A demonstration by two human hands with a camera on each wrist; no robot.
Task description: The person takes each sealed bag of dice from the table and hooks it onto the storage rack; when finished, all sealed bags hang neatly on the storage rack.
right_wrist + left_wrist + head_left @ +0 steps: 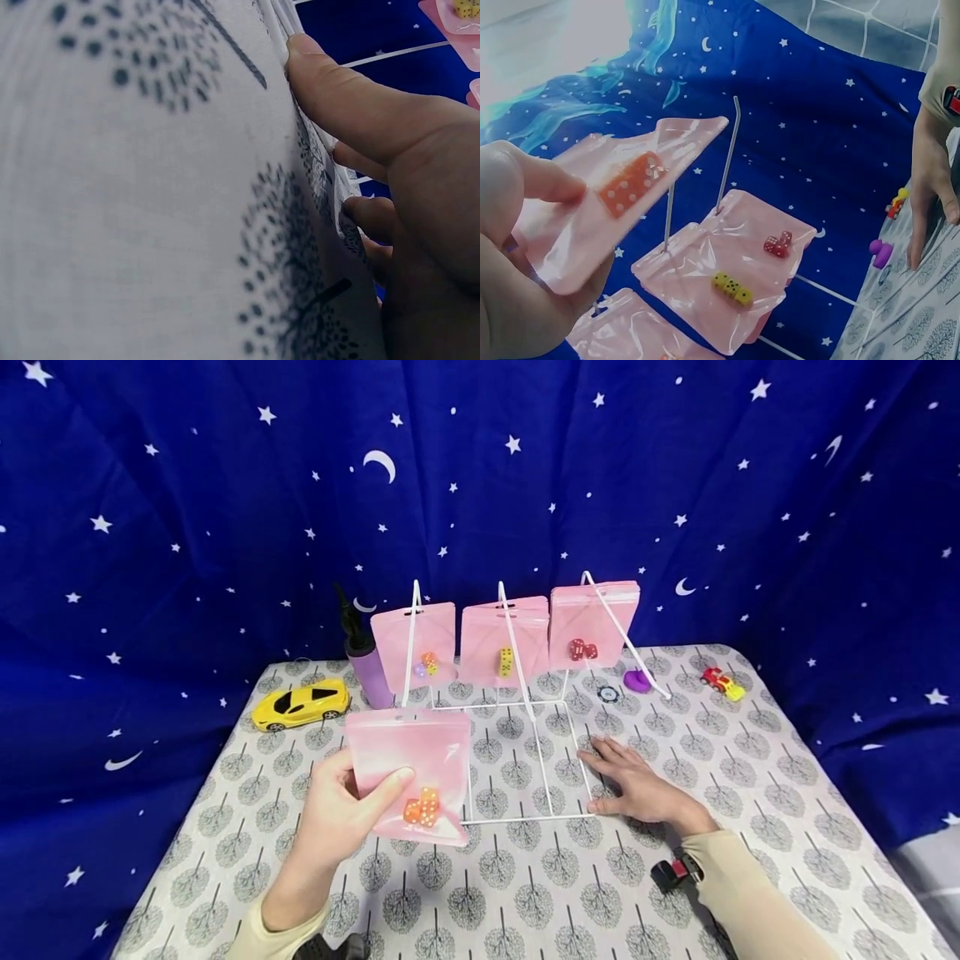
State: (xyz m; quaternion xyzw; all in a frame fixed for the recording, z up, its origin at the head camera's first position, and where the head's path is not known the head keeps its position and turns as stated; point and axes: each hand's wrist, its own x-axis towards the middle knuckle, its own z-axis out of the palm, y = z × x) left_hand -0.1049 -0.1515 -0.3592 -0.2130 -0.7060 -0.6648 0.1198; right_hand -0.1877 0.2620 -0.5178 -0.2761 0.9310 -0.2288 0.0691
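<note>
My left hand pinches a pink zip bag between thumb and fingers, with orange dice showing inside. It holds the bag up in front of a white wire display rack. Three hooks of the rack carry pink bags: the left group has mixed dice, the middle group yellow dice, and the right group red dice. My right hand rests on the table with fingers spread, thumb and fingertips at the right side of the rack's base.
A yellow toy car and a purple pot with a dark plant stand left of the rack. To the right lie a small round dial, a purple object and a red and yellow toy vehicle. A starry blue curtain hangs behind.
</note>
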